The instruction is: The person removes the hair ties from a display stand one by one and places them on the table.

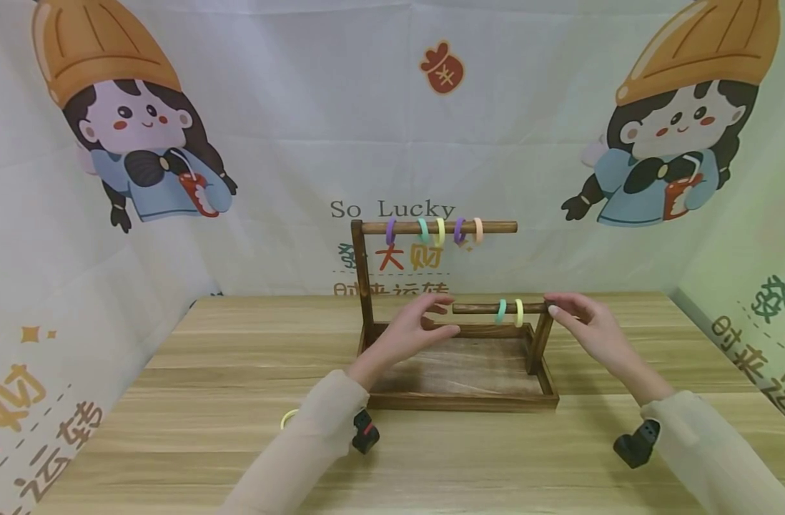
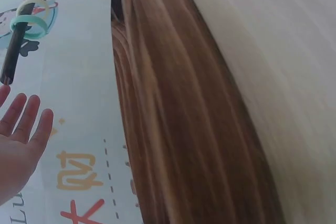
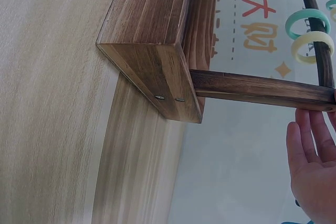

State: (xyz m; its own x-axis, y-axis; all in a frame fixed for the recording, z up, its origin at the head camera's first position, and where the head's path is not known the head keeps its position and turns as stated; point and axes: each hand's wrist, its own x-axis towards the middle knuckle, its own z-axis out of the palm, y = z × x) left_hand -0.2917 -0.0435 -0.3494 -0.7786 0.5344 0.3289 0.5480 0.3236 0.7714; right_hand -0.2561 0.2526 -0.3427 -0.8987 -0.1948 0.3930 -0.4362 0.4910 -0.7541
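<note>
A dark wooden rack (image 1: pixel 463 402) stands on the table, with a tray base, a tall post with an upper bar, and a short post with a lower bar. On the lower bar hang a mint ring (image 1: pixel 501 312) and a pale yellow ring (image 1: pixel 519 313). My left hand (image 1: pixel 415 322) holds nothing; its fingers are loosely bent near the lower bar's free end. At the bar's other end, my right hand (image 1: pixel 588 322) pinches the top of the short post (image 3: pixel 262 90) between thumb and fingers. The right wrist view leaves the thumb mostly out of frame.
From the upper bar (image 1: pixel 500 227) hang several rings, among them a purple ring (image 1: pixel 390 232) and a peach ring (image 1: pixel 478 230). Another yellow ring (image 1: pixel 287 417) lies on the table (image 1: pixel 238 357), partly behind the left sleeve. A printed cloth (image 1: pixel 289 107) hangs behind.
</note>
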